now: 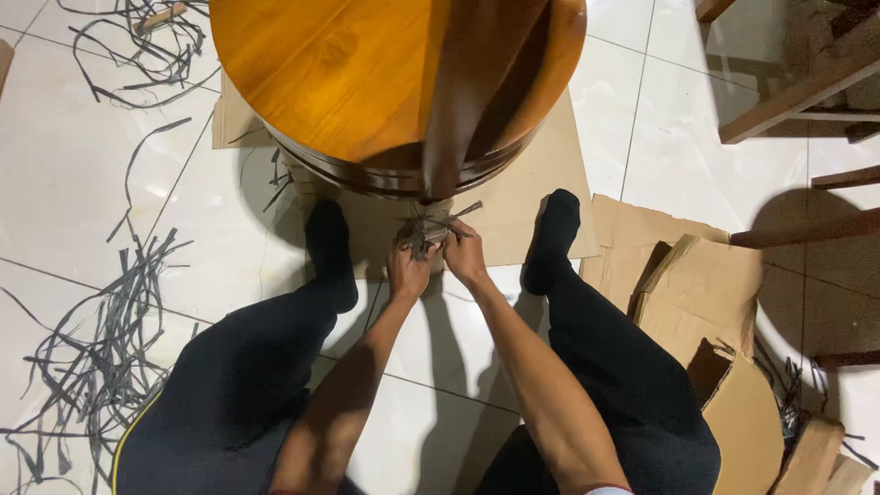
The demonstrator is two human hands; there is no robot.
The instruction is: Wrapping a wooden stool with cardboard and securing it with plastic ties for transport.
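Both hands meet at the strap knot, directly ahead between the feet.

Left hand and right hand pinch the dark strap ends on a cardboard-wrapped leg below the round wooden table, at the floor cardboard's near edge; hands equally near.

White tile floor — flat cardboard sheet, torn cardboard pieces, grey strap scraps on it.
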